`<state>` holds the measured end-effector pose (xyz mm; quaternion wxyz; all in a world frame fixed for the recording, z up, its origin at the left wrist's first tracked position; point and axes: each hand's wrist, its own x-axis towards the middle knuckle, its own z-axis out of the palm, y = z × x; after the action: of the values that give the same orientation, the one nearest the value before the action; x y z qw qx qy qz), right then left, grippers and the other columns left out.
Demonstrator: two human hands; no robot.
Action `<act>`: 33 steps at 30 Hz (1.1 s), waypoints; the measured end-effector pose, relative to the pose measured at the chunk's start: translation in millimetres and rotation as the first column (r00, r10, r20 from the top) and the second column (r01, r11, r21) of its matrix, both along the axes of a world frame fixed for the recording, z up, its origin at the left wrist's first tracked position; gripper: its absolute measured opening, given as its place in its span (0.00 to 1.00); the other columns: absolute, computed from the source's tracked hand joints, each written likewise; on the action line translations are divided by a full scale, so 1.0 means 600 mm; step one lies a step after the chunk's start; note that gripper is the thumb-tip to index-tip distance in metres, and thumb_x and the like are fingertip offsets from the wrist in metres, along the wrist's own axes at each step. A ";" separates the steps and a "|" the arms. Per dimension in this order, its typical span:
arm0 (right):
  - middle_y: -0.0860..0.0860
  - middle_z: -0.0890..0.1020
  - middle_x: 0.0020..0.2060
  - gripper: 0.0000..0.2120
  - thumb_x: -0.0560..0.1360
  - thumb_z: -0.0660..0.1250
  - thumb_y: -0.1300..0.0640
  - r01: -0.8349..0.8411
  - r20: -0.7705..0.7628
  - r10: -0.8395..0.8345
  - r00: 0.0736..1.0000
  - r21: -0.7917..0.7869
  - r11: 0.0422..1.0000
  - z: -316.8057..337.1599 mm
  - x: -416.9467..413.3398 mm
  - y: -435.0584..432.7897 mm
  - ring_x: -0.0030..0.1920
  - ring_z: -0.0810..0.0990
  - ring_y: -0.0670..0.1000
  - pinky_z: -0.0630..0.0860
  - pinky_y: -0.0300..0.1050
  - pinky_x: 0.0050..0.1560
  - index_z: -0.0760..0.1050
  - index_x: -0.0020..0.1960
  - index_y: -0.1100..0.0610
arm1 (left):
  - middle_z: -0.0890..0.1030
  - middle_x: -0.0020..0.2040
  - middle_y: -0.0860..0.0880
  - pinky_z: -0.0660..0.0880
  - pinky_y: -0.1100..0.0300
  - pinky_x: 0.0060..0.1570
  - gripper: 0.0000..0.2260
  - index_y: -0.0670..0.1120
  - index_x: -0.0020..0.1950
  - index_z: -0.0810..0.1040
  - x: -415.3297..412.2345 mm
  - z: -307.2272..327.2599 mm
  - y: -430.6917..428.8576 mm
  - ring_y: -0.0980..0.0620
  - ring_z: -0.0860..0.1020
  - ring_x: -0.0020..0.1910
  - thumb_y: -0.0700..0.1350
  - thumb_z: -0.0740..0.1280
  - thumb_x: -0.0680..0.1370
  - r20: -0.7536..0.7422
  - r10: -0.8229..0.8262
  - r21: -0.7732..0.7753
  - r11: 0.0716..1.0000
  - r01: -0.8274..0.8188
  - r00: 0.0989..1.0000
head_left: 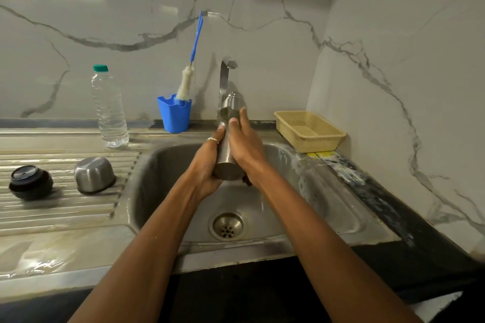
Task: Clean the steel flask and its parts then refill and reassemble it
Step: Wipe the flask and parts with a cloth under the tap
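Observation:
The steel flask (227, 157) is held above the sink basin (162, 181), base toward me and neck pointing at the tap (226, 71). My left hand (207, 162) grips its lower body from the left. My right hand (245, 144) presses a dark green scrub pad (227, 113) against the flask's upper part. The flask's steel cup (94, 175) lies upside down on the drainboard. Left of it sits the black stopper (30, 182). A blue-handled bottle brush (187, 81) stands in a blue holder (174, 115) behind the sink.
A clear water bottle (109, 110) with a green cap stands at the back of the drainboard (65, 207). A beige plastic basket (309, 130) sits right of the sink. The drain (227, 225) is in the basin's middle. Marble walls close the back and right.

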<state>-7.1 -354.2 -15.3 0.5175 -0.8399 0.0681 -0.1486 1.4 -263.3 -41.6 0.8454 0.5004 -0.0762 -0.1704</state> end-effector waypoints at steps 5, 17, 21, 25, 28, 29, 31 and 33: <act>0.56 0.64 0.78 0.28 0.84 0.48 0.41 -0.020 0.079 0.024 0.997 -0.040 0.999 -0.049 -0.052 0.020 0.72 0.72 0.58 0.71 0.58 0.71 0.44 0.82 0.41 | 0.84 0.58 0.42 0.79 0.46 0.57 0.29 0.45 0.67 0.80 0.011 -0.007 -0.005 0.44 0.84 0.56 0.64 0.71 0.74 -0.001 0.066 0.026 0.998 -0.066 0.998; 0.66 0.81 0.52 0.27 0.83 0.59 0.41 0.122 -0.124 -0.007 0.992 0.969 0.215 0.018 -0.115 -0.005 0.56 0.81 0.64 0.74 0.63 0.67 0.73 0.63 0.66 | 0.84 0.55 0.40 0.84 0.49 0.48 0.31 0.41 0.66 0.73 -0.009 -0.003 -0.014 0.45 0.86 0.48 0.64 0.70 0.76 0.110 0.260 0.170 0.946 -0.276 0.959; 0.63 0.82 0.58 0.27 0.82 0.57 0.40 0.191 -0.175 -0.100 0.980 0.965 0.181 0.016 -0.089 -0.030 0.59 0.81 0.63 0.74 0.64 0.67 0.75 0.66 0.62 | 0.78 0.60 0.42 0.82 0.45 0.54 0.30 0.44 0.70 0.64 -0.015 -0.005 -0.016 0.43 0.83 0.55 0.54 0.75 0.75 0.140 0.232 0.081 0.966 -0.245 0.963; 0.67 0.82 0.57 0.33 0.81 0.58 0.35 0.167 -0.175 0.018 0.984 0.962 0.217 -0.001 -0.104 -0.010 0.59 0.82 0.65 0.75 0.62 0.67 0.73 0.65 0.65 | 0.78 0.59 0.43 0.83 0.48 0.51 0.29 0.46 0.68 0.65 -0.009 -0.005 -0.010 0.44 0.82 0.55 0.52 0.76 0.74 0.134 0.275 0.082 0.954 -0.287 0.952; 0.65 0.82 0.56 0.31 0.82 0.55 0.35 0.120 -0.121 -0.012 0.993 0.962 0.247 0.013 -0.112 -0.025 0.58 0.81 0.65 0.71 0.64 0.69 0.74 0.63 0.62 | 0.78 0.61 0.42 0.82 0.46 0.52 0.30 0.45 0.70 0.64 -0.007 -0.004 -0.006 0.44 0.82 0.56 0.48 0.77 0.74 0.086 0.282 -0.012 0.959 -0.282 0.956; 0.65 0.82 0.57 0.30 0.82 0.55 0.35 0.121 -0.116 -0.032 0.993 0.963 0.239 0.012 -0.101 -0.035 0.58 0.81 0.65 0.72 0.65 0.69 0.74 0.64 0.61 | 0.78 0.62 0.42 0.82 0.44 0.54 0.31 0.44 0.70 0.64 -0.005 -0.005 -0.006 0.44 0.82 0.57 0.47 0.77 0.74 0.079 0.277 -0.031 0.961 -0.276 0.958; 0.65 0.82 0.58 0.32 0.81 0.57 0.33 0.171 -0.162 -0.058 0.985 0.953 0.249 0.015 -0.089 -0.044 0.59 0.81 0.66 0.73 0.66 0.67 0.74 0.66 0.61 | 0.77 0.63 0.42 0.80 0.43 0.57 0.31 0.44 0.70 0.64 -0.006 -0.004 -0.010 0.44 0.82 0.58 0.46 0.77 0.74 0.095 0.245 -0.027 0.970 -0.243 0.965; 0.66 0.83 0.56 0.34 0.80 0.57 0.33 0.195 -0.194 -0.038 0.980 0.928 0.318 0.005 -0.081 -0.043 0.57 0.82 0.66 0.75 0.65 0.66 0.74 0.66 0.63 | 0.78 0.62 0.42 0.81 0.44 0.56 0.29 0.45 0.70 0.64 -0.010 -0.006 -0.017 0.45 0.82 0.57 0.46 0.76 0.75 0.137 0.204 0.014 0.978 -0.208 0.969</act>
<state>-55.5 -379.9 -12.4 0.8901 -0.3845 0.2370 -0.0610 -4.5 -273.4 -44.9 0.8442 0.5280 -0.0785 -0.0484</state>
